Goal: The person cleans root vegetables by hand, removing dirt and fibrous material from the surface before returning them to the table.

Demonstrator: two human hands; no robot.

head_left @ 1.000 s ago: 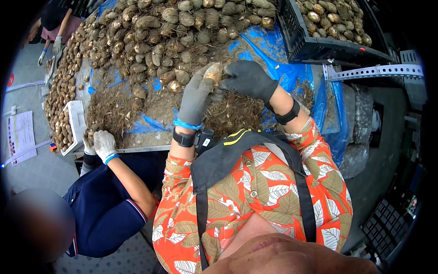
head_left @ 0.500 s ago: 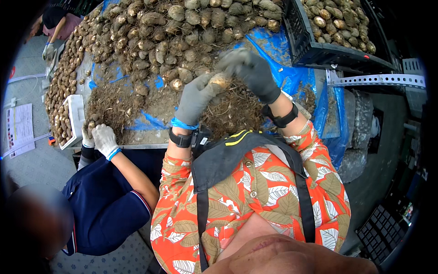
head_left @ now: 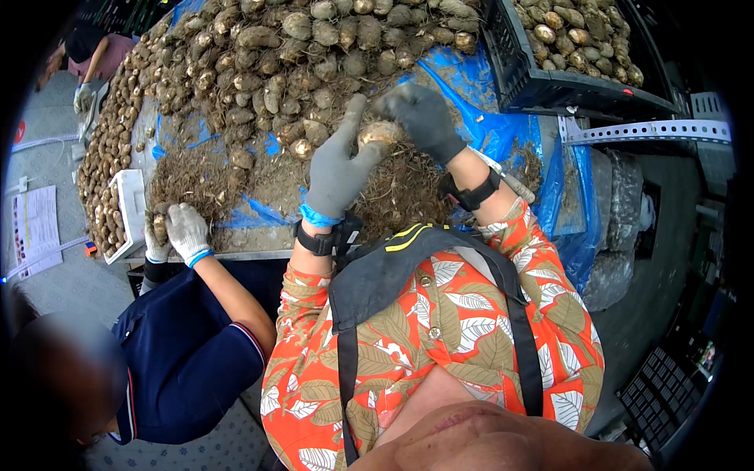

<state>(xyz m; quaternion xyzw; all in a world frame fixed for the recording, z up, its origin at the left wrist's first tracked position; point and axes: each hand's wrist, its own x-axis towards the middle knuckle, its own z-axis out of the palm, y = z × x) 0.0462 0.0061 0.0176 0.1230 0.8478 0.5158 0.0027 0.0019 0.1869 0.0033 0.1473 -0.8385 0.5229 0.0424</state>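
In my left hand (head_left: 339,173), gloved in grey, lies a small hairy taro corm (head_left: 380,133) with a pale end. The thumb sticks up away from the corm while the other fingers hold it from below. My right hand (head_left: 422,119), in a dark grey glove, is closed right beside the corm's upper right side. Its fingertips are turned away, so whatever they pinch is hidden. Both hands are above a mat of loose brown roots and soil (head_left: 400,192) on the table.
Beyond my hands rises a big heap of taro corms (head_left: 306,55). A black crate (head_left: 542,90) full of corms stands far right, above blue plastic sheeting (head_left: 503,129). At left, a co-worker's gloved hands (head_left: 187,234) hold a corm near a white box (head_left: 132,206). A perforated metal bar (head_left: 644,132) juts out right.
My left thumb has lifted off the corm and points up, baring more of its pale surface. My right hand has shifted slightly and curled tighter. The co-worker's hands have moved a little.
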